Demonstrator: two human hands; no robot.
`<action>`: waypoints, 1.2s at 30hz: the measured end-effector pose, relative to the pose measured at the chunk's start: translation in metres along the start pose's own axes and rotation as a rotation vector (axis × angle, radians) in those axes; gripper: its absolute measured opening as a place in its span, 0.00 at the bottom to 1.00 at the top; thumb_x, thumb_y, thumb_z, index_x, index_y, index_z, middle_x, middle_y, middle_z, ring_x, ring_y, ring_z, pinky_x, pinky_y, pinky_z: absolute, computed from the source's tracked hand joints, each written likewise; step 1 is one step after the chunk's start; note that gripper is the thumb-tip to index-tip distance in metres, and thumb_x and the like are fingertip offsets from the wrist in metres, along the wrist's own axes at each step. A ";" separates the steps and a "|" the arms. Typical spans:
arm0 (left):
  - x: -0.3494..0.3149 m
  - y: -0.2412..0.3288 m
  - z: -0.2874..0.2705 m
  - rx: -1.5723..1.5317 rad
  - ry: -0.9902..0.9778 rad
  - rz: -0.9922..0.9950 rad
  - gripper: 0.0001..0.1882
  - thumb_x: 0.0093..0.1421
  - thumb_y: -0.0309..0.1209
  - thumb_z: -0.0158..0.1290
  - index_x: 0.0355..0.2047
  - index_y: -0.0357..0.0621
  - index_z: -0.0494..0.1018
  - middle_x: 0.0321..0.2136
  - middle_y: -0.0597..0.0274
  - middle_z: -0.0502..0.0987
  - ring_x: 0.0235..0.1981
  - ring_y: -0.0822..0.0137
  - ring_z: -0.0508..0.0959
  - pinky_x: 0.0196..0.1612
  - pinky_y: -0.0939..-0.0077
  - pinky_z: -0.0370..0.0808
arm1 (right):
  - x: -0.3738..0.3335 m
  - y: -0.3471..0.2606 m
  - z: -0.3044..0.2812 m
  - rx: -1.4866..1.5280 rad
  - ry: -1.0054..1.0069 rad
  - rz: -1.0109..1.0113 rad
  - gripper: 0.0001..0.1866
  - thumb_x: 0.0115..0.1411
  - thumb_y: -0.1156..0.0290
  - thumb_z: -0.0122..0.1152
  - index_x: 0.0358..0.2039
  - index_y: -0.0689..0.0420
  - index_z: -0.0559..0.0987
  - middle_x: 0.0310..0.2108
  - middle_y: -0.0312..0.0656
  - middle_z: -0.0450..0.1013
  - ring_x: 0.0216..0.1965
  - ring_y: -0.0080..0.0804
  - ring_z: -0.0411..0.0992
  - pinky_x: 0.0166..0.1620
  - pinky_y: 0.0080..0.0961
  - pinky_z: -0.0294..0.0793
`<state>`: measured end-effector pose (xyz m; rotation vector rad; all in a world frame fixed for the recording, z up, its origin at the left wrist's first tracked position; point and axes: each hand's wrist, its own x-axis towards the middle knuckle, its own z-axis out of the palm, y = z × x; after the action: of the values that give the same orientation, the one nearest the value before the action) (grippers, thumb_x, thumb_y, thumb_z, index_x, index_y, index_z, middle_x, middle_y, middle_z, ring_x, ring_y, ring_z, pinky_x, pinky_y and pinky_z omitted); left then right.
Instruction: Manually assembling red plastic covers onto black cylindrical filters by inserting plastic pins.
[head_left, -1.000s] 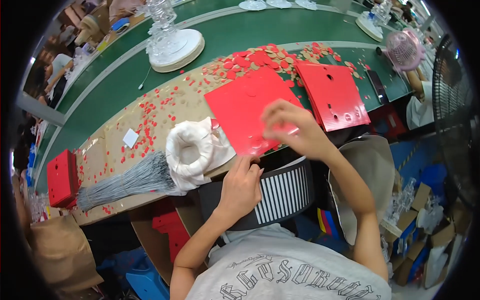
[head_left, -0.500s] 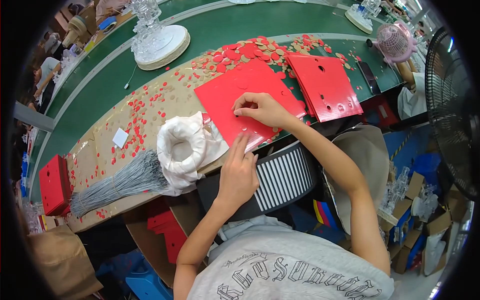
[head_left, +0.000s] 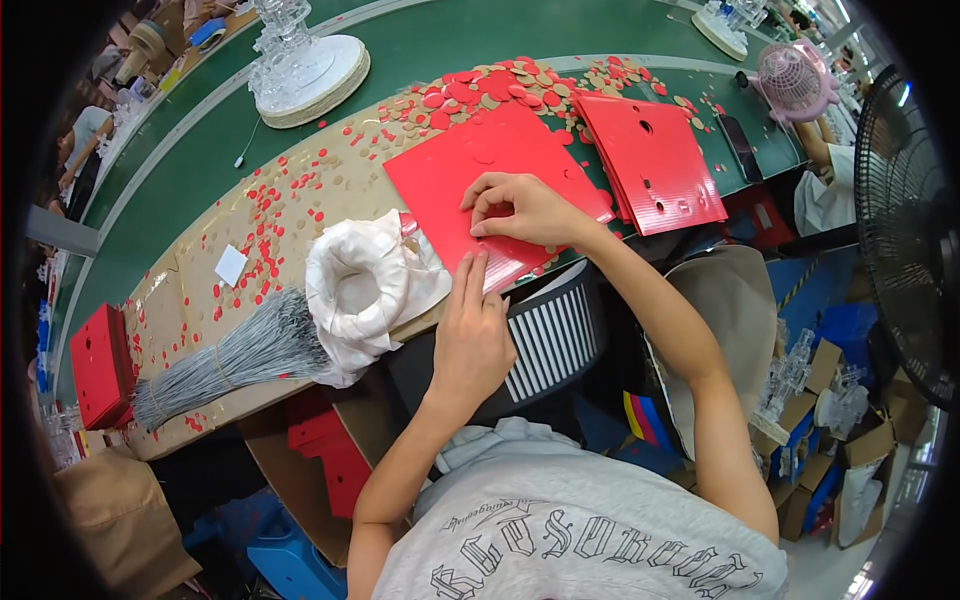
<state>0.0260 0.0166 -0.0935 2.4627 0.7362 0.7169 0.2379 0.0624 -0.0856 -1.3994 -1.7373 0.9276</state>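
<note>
Red sheet (head_left: pixel 450 170) lies flat on the bench (head_left: pixel 480 40), set askew directly before the person, near corner toward the body. Left hand (head_left: pixel 472 345) at that near corner: fingers stretched out, tips laid on the sheet, no grip on anything. Right hand (head_left: pixel 530 210) above the middle of the sheet, fingers bent, index and thumb drawn close together by its surface; cannot tell whether anything is pinched between them. Stack of red panels with holes (head_left: pixel 660 170) sits just right of the sheet. Red and tan discs (head_left: pixel 490 85) heap along the far edge, more scattered leftward over brown covering. White cloth ring (head_left: pixel 360 285), hollow in the centre, just left of the sheet; bundle of grey wires (head_left: pixel 235 360) beside it, running left toward a second red stack (head_left: pixel 100 365). Small white square (head_left: pixel 230 265) among the loose discs. Farther out: round white base (head_left: pixel 315 85) bearing transparent pieces. To the right, dark phone (head_left: pixel 739 148) lies near a pink fan (head_left: pixel 793 80); large black fan (head_left: pixel 905 240) at the right rim of view.
</note>
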 end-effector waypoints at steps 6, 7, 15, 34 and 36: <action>0.002 0.001 0.004 0.125 -0.045 0.023 0.11 0.55 0.17 0.50 0.36 0.17 0.72 0.57 0.29 0.67 0.61 0.38 0.66 0.62 0.53 0.66 | -0.001 0.002 -0.001 -0.013 0.007 0.013 0.06 0.53 0.71 0.69 0.29 0.61 0.84 0.43 0.41 0.78 0.43 0.33 0.77 0.48 0.29 0.75; 0.003 0.001 0.003 0.123 -0.052 0.020 0.11 0.55 0.17 0.50 0.36 0.17 0.72 0.57 0.29 0.67 0.61 0.38 0.66 0.62 0.53 0.66 | 0.000 0.003 -0.001 0.003 0.013 0.006 0.06 0.53 0.71 0.69 0.29 0.61 0.84 0.43 0.41 0.78 0.43 0.33 0.78 0.48 0.29 0.75; 0.002 0.003 0.009 0.189 -0.026 0.023 0.09 0.55 0.18 0.51 0.33 0.19 0.72 0.56 0.28 0.68 0.60 0.36 0.67 0.58 0.53 0.71 | 0.000 0.001 -0.003 0.058 0.023 0.042 0.08 0.56 0.71 0.68 0.33 0.61 0.83 0.40 0.41 0.80 0.42 0.32 0.78 0.49 0.28 0.76; -0.004 -0.004 0.013 0.068 0.056 0.051 0.02 0.57 0.15 0.49 0.29 0.23 0.69 0.59 0.29 0.66 0.62 0.34 0.66 0.60 0.51 0.70 | -0.025 0.023 -0.051 -0.217 0.603 0.294 0.15 0.60 0.64 0.66 0.42 0.60 0.76 0.46 0.47 0.75 0.52 0.33 0.72 0.52 0.29 0.71; -0.006 -0.006 0.014 0.068 0.013 0.045 0.06 0.54 0.15 0.50 0.31 0.19 0.70 0.59 0.25 0.64 0.64 0.32 0.63 0.62 0.51 0.68 | -0.028 0.026 -0.051 -0.301 0.606 0.339 0.18 0.59 0.65 0.68 0.44 0.60 0.73 0.50 0.48 0.74 0.57 0.36 0.70 0.56 0.30 0.70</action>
<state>0.0282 0.0132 -0.1095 2.5455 0.7234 0.7370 0.2986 0.0440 -0.0859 -1.9649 -1.2275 0.3393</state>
